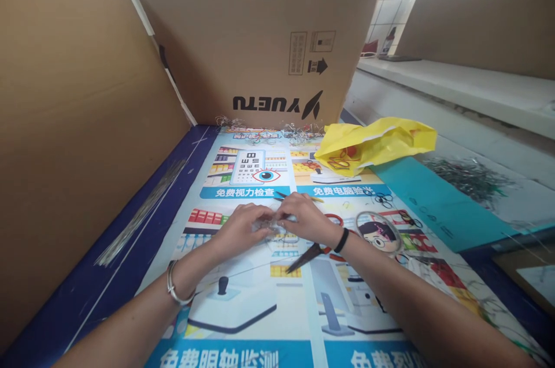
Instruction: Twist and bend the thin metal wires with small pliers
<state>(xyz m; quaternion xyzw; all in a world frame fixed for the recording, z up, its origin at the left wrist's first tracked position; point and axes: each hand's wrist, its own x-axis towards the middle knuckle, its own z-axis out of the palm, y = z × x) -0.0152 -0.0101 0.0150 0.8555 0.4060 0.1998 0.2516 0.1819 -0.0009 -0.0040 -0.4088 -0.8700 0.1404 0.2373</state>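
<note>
My left hand (243, 229) and my right hand (306, 219) meet over the printed poster (243, 304), fingers pinched together on a small clear, shiny piece (272, 223) that is too small to name. A silver bangle circles my left wrist and a black band my right. Red-handled scissors (310, 253) lie on the poster just under my right wrist, blades pointing toward me. A clear tape ring (378, 230) rests on the poster right of my right hand.
Cardboard walls (78, 125) stand at the left and back. A yellow plastic bag (375, 144) with rubber bands lies at the back right. Thin silvery wires (139, 215) lie along the left; more tangled wire (470, 176) sits right.
</note>
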